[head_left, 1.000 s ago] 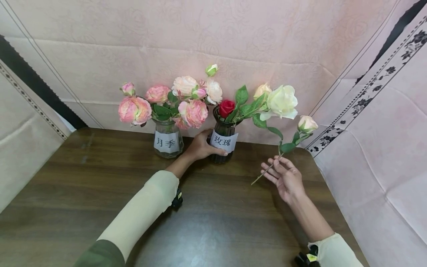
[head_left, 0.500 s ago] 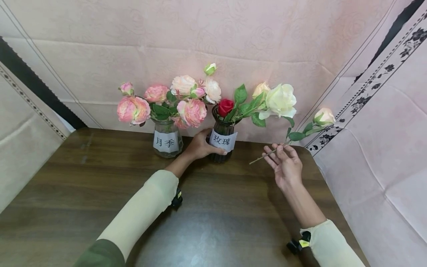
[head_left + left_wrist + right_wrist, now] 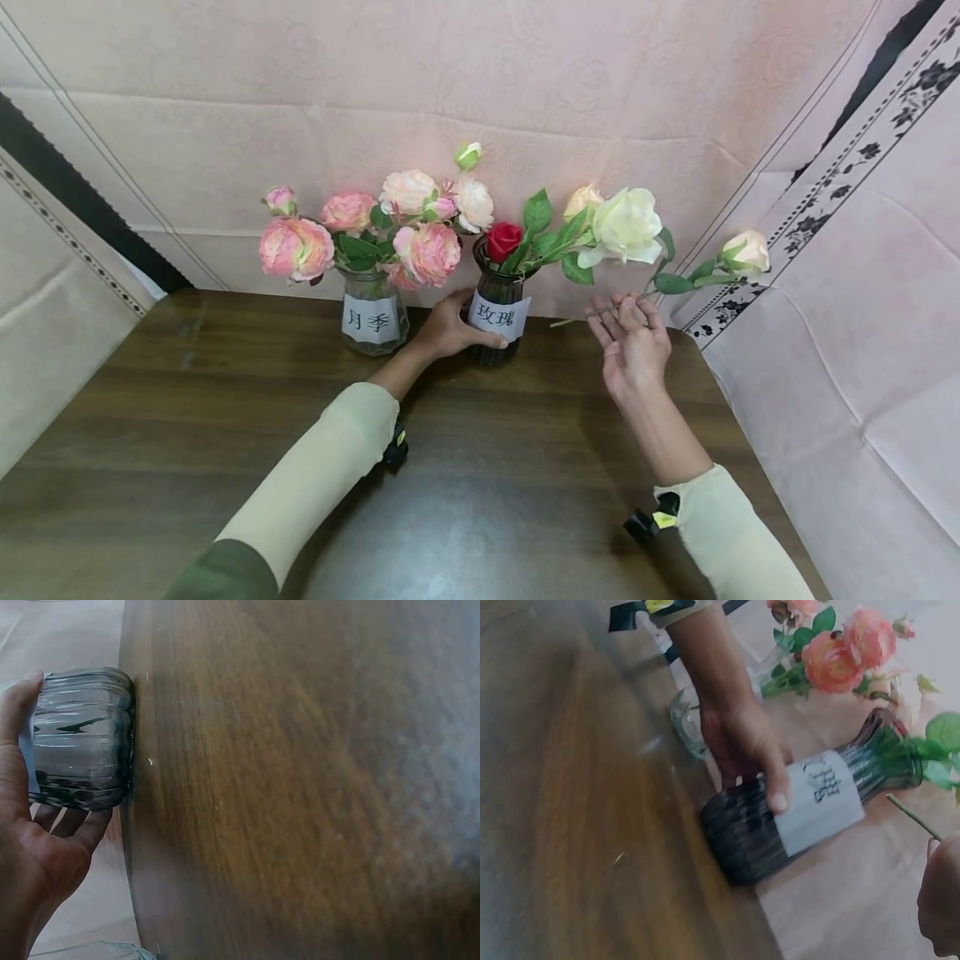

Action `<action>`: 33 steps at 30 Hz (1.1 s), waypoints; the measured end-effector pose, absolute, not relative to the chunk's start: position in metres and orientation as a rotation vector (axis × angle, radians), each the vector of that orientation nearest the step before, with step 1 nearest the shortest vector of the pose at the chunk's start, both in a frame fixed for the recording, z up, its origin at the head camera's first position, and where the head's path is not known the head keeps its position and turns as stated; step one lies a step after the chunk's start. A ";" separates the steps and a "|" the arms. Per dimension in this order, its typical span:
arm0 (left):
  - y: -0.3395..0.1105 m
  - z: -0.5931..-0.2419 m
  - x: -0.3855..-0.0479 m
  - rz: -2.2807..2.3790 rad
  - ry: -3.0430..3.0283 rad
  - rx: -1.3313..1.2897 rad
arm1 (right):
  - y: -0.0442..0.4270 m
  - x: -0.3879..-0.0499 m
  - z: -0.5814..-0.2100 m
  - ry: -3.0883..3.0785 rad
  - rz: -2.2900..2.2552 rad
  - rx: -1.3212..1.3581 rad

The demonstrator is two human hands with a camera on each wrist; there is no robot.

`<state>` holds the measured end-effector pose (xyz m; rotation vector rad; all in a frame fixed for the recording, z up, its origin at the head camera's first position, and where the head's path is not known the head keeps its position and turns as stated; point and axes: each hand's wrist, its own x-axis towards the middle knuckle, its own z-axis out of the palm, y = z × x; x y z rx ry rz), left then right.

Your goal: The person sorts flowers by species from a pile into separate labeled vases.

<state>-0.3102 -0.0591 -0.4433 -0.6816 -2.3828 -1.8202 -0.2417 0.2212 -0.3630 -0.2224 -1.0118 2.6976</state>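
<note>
My left hand grips the dark glass vase low on its body, thumb across the front by a white paper label. A red rose and pale cream roses lean out of this vase to the right. In my right hand, palm up, the thin stem of a pale pink-cream rose is pinched between thumb and fingers. Its bloom points right, and the bare stem end points left towards the vase, apart from it. In the right wrist view that stem ends near the vase's neck.
A clear glass vase with a label holds several pink and peach blooms, left of the dark vase. Both vases stand near the back edge of the brown wooden table. Pale patterned cloth hangs behind.
My right hand has moved up and left, bringing the stem end nearer the vase. The rose has swung from upright to nearly level, bloom to the right. The left hand keeps its hold.
</note>
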 end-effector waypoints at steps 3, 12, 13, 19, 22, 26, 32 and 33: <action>-0.059 -0.443 -0.310 -1.839 -2.373 -0.686 | 0.211 -0.243 -0.354 -1.011 2.695 -0.175; -0.060 -0.443 -0.311 -1.830 -2.371 -0.689 | 0.178 -0.248 -0.333 -1.093 2.672 -0.073; -0.060 -0.444 -0.311 -1.829 -2.372 -0.687 | 0.175 -0.249 -0.331 -1.111 2.660 -0.066; -0.059 -0.444 -0.311 -1.820 -2.385 -0.667 | 0.161 -0.256 -0.320 -1.124 2.622 -0.044; -0.059 -0.444 -0.311 -1.814 -2.386 -0.665 | 0.157 -0.259 -0.315 -1.110 2.624 -0.043; -0.059 -0.444 -0.310 -1.813 -2.376 -0.670 | 0.153 -0.264 -0.312 -1.103 2.630 -0.050; -0.060 -0.443 -0.309 -1.820 -2.362 -0.674 | 0.149 -0.269 -0.311 -1.133 2.604 -0.055; -0.060 -0.443 -0.309 -1.820 -2.361 -0.675 | 0.149 -0.270 -0.311 -1.147 2.593 -0.054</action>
